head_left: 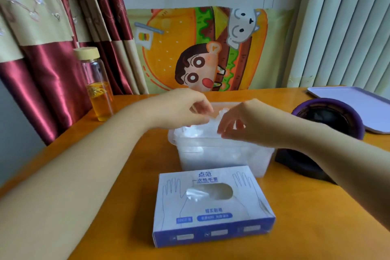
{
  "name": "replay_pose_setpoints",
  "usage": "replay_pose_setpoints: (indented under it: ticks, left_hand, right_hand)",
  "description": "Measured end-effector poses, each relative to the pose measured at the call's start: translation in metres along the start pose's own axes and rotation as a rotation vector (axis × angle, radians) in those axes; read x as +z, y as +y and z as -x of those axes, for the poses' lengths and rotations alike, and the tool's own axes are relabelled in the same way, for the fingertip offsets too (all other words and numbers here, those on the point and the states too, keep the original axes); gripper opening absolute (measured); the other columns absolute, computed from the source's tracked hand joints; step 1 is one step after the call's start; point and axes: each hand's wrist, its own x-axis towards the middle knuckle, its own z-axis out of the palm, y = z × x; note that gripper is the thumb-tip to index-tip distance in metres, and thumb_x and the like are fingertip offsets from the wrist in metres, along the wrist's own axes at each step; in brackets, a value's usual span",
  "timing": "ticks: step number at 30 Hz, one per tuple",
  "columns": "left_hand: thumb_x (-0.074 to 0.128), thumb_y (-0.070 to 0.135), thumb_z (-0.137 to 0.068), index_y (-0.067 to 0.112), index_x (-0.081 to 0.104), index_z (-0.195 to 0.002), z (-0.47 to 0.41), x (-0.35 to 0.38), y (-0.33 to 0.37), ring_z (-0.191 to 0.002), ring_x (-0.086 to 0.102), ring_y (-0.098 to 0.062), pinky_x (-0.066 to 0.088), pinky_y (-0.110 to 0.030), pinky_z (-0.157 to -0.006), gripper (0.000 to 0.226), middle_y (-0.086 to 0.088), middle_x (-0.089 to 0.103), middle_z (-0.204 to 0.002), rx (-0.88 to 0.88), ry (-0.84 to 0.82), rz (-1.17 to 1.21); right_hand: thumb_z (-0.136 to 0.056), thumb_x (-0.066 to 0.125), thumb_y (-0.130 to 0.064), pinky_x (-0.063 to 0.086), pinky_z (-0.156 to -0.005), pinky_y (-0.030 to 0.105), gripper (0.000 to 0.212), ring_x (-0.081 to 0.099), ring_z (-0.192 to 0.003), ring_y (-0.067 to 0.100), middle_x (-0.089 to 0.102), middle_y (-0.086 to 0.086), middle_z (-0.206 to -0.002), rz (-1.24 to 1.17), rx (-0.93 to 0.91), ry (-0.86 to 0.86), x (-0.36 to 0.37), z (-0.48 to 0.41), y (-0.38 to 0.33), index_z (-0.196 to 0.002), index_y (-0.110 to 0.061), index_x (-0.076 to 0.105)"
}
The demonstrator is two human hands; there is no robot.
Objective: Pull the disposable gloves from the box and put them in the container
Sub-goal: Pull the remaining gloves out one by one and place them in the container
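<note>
A bottle of amber liquid is standing at far left. The left hand is pinching crumpled clear gloves over the translucent container at centre, and the right hand is pinching them too. The glove box is lying just nearer, and a purple tray is sitting far right.

Blue-white glove box lies flat, one glove protruding from its opening; translucent container just behind holds crumpled clear gloves.
</note>
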Motion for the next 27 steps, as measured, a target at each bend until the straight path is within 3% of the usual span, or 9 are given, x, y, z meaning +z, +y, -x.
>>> replay_pose_setpoints:
  ticks: [3, 5, 7, 10, 13, 18, 22, 27]
  left_hand:
    - [0.070, 0.035, -0.085, 0.034, 0.063, -0.101, 0.046, 0.017, -0.004, -0.076, 0.065, 0.002, 0.054, -0.018, -0.076, 0.017, 0.014, 0.068, -0.095, -0.049, -0.206, 0.113]
    - [0.071, 0.043, -0.082, 0.035, 0.057, -0.116, 0.063, 0.037, -0.012, -0.093, 0.060, 0.005, 0.048, -0.012, -0.082, 0.037, 0.017, 0.062, -0.116, -0.104, -0.340, -0.035]
    - [0.071, 0.048, -0.080, 0.033, 0.039, -0.140, 0.070, 0.055, -0.017, -0.115, 0.045, 0.002, 0.035, -0.006, -0.086, 0.070, 0.017, 0.043, -0.140, -0.120, -0.416, -0.153]
    - [0.073, 0.052, -0.076, 0.032, 0.023, -0.147, 0.074, 0.074, -0.018, -0.131, 0.033, -0.008, 0.033, -0.020, -0.099, 0.089, 0.015, 0.029, -0.149, -0.122, -0.465, -0.214]
    - [0.074, 0.053, -0.075, 0.029, 0.027, -0.144, 0.071, 0.080, -0.019, -0.130, 0.037, -0.014, 0.042, -0.034, -0.103, 0.087, 0.008, 0.034, -0.147, -0.130, -0.468, -0.265]
    - [0.075, 0.052, -0.075, 0.029, 0.026, -0.147, 0.073, 0.081, -0.020, -0.137, 0.027, -0.017, 0.037, -0.037, -0.107, 0.091, 0.007, 0.022, -0.154, -0.135, -0.471, -0.279]
    - [0.074, 0.053, -0.075, 0.028, 0.019, -0.150, 0.075, 0.080, -0.019, -0.141, 0.020, -0.016, 0.031, -0.037, -0.111, 0.096, 0.010, 0.015, -0.157, -0.133, -0.459, -0.289]
    - [0.074, 0.054, -0.075, 0.028, 0.018, -0.151, 0.077, 0.080, -0.019, -0.139, 0.023, -0.016, 0.033, -0.039, -0.112, 0.098, 0.010, 0.017, -0.156, -0.136, -0.455, -0.292]
  right_hand:
    - [-0.092, 0.059, -0.025, 0.041, -0.066, 0.005, 0.018, 0.054, -0.069, -0.006, 0.066, -0.016, -0.094, 0.026, -0.108, -0.250, 0.035, 0.015, -0.020, -0.104, -0.033, 0.070]
    - [-0.095, 0.054, -0.026, 0.042, -0.070, 0.014, 0.017, 0.056, -0.080, 0.008, 0.066, -0.007, -0.107, 0.090, -0.150, -0.371, 0.059, 0.018, -0.026, -0.100, -0.032, 0.069]
    - [-0.096, 0.049, -0.032, 0.040, -0.064, 0.017, 0.019, 0.055, -0.084, 0.015, 0.063, -0.003, -0.111, 0.142, -0.174, -0.409, 0.071, 0.015, -0.027, -0.102, -0.029, 0.067]
    - [-0.095, 0.052, -0.033, 0.023, -0.055, 0.011, 0.032, 0.044, -0.086, 0.008, 0.056, -0.006, -0.112, 0.305, -0.274, -0.388, 0.080, 0.008, -0.029, -0.127, -0.030, 0.058]
    - [-0.095, 0.052, -0.034, 0.029, -0.059, 0.014, 0.032, 0.053, -0.093, 0.011, 0.058, -0.004, -0.112, 0.363, -0.328, -0.417, 0.092, 0.003, -0.025, -0.124, -0.023, 0.057]
    - [-0.098, 0.046, -0.029, 0.037, -0.061, 0.014, 0.022, 0.056, -0.085, 0.011, 0.064, -0.003, -0.107, 0.370, -0.392, -0.358, 0.099, 0.000, -0.023, -0.112, -0.018, 0.058]
    - [-0.097, 0.050, -0.028, 0.037, -0.066, 0.013, 0.023, 0.058, -0.094, 0.013, 0.061, -0.005, -0.109, 0.310, -0.337, -0.336, 0.093, 0.008, -0.022, -0.112, -0.019, 0.064]
    - [-0.094, 0.055, -0.024, 0.033, -0.059, 0.011, 0.019, 0.050, -0.079, 0.010, 0.054, -0.008, -0.096, 0.173, -0.242, -0.171, 0.073, 0.021, -0.024, -0.107, -0.021, 0.069]
